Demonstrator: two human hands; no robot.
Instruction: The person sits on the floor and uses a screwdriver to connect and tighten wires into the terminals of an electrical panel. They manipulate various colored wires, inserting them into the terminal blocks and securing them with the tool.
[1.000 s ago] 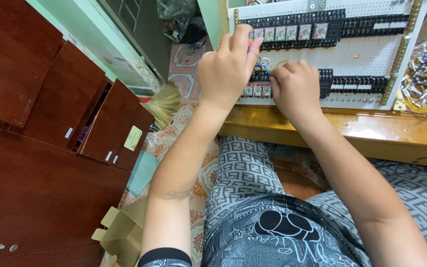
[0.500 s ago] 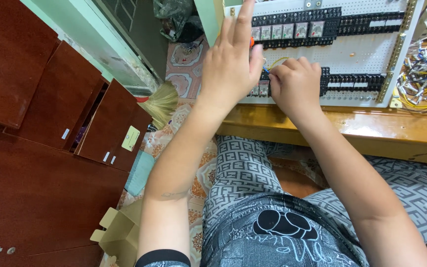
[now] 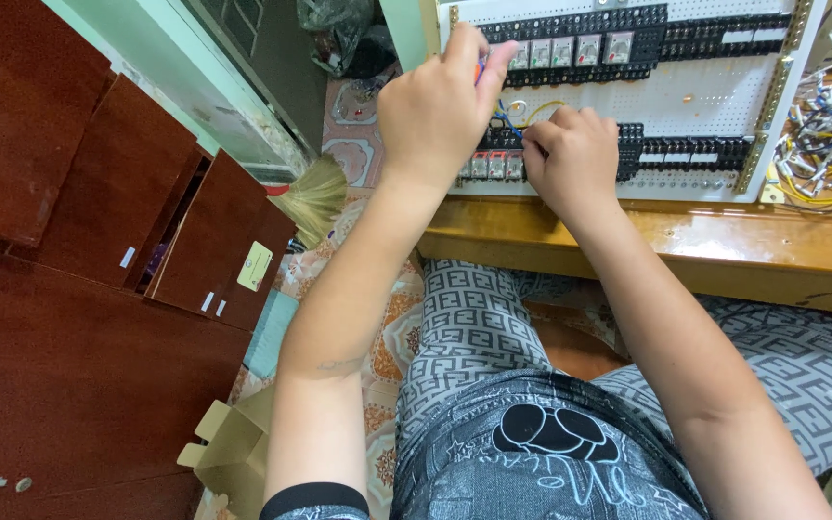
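Observation:
A white perforated electrical panel (image 3: 686, 101) leans on a wooden bench and carries rows of black terminal blocks and relays. My left hand (image 3: 440, 111) is raised in front of the panel's left part, fingers closed on a small tool with an orange handle (image 3: 480, 69). My right hand (image 3: 570, 159) rests against the lower row of black terminal blocks (image 3: 671, 149), fingers pinched on a thin blue and yellow wire (image 3: 512, 117) that loops between the two hands. The tool's tip is hidden by my fingers.
A bundle of yellow, white and blue wires (image 3: 830, 144) hangs at the panel's right. The wooden bench (image 3: 724, 250) runs under the panel. Dark red cabinets (image 3: 98, 241) stand at the left, with a broom (image 3: 315, 197) and a cardboard box (image 3: 233, 448) on the floor.
My left hand has closed from spread fingers into a grip on the orange-handled tool and shifted slightly lower on the panel. My right hand has stayed at the lower terminal row.

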